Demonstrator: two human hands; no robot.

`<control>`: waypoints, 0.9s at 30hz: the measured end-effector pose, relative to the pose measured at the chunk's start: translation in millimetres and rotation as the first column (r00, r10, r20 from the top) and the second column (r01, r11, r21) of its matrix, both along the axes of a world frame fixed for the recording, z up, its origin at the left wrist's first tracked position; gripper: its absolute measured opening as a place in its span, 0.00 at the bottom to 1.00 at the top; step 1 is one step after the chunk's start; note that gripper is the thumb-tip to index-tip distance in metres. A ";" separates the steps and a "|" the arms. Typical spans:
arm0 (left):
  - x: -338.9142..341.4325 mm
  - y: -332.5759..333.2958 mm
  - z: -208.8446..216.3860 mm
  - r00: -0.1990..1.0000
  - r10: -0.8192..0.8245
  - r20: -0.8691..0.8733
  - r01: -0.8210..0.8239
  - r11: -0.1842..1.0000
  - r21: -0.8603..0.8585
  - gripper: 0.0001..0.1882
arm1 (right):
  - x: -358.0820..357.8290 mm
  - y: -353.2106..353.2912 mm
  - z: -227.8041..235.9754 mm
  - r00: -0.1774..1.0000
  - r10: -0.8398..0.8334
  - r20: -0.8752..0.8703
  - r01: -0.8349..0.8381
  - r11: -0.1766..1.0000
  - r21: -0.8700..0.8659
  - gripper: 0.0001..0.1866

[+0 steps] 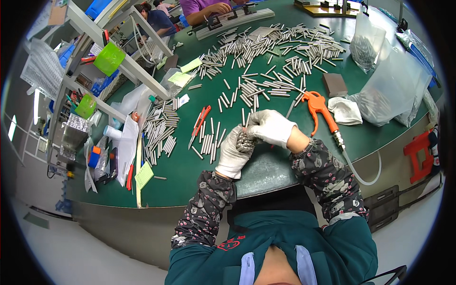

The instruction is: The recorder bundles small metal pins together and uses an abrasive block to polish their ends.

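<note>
Both my hands wear white gloves and meet just above the near table edge. My left hand [232, 153] is closed around a bundle of short metal pins [245, 143], their ends showing in a tight cluster. Over the top of that bundle, my right hand [271, 126] has its fingers pressed together; what lies between the fingertips is hidden. More loose metal pins [208, 143] lie just left of my hands. An orange-handled utility knife [199, 124] rests beside them. To the right of my right hand lies an orange air blow gun [321, 111] with a pale hose.
Many metal pins [256, 47] spread across the far green table [180, 185], with another pile [160, 126] at left. A brown block [335, 85], a white cloth [345, 110] and plastic bags of pins [380, 102] stand at right. A shelf frame [137, 71] borders the left; another person [204, 10] works opposite.
</note>
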State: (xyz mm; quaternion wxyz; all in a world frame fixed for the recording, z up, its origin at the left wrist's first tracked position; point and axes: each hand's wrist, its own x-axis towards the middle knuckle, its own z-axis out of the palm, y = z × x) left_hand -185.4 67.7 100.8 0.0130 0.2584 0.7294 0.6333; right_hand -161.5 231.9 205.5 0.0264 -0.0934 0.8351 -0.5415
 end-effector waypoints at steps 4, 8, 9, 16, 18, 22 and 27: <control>7.0 7.0 15.8 0.989 -0.087 -0.122 0.097 0.993 0.074 0.32 | -2.6 6.9 -18.3 0.988 -0.147 -0.041 0.140 0.981 -0.135 0.13; 6.6 3.6 16.8 0.985 -0.087 -0.148 0.098 0.993 0.062 0.33 | 3.3 8.2 -17.8 0.989 -0.138 0.047 0.145 0.932 -0.332 0.07; 7.2 4.2 17.0 0.985 -0.091 -0.147 0.101 0.993 0.061 0.33 | 4.8 8.4 -18.2 0.989 -0.141 0.048 0.149 0.931 -0.334 0.07; 10.2 6.3 19.7 0.997 -0.077 -0.022 0.080 0.974 0.213 0.28 | 15.5 5.7 -9.5 0.988 -0.041 0.152 0.107 0.881 -0.460 0.06; 5.0 1.9 9.4 1.000 -0.024 0.009 0.021 0.980 0.196 0.33 | 15.6 2.2 -9.9 0.989 -0.025 0.147 0.091 0.882 -0.462 0.07; 10.5 6.1 22.2 0.990 -0.004 -0.144 0.017 0.995 0.094 0.32 | 17.2 4.8 -9.7 0.983 0.024 0.184 0.068 0.876 -0.478 0.07; 7.8 8.5 14.5 0.998 -0.058 0.034 0.050 0.978 0.205 0.32 | 16.1 8.8 -14.6 0.992 -0.039 0.116 0.089 0.884 -0.460 0.05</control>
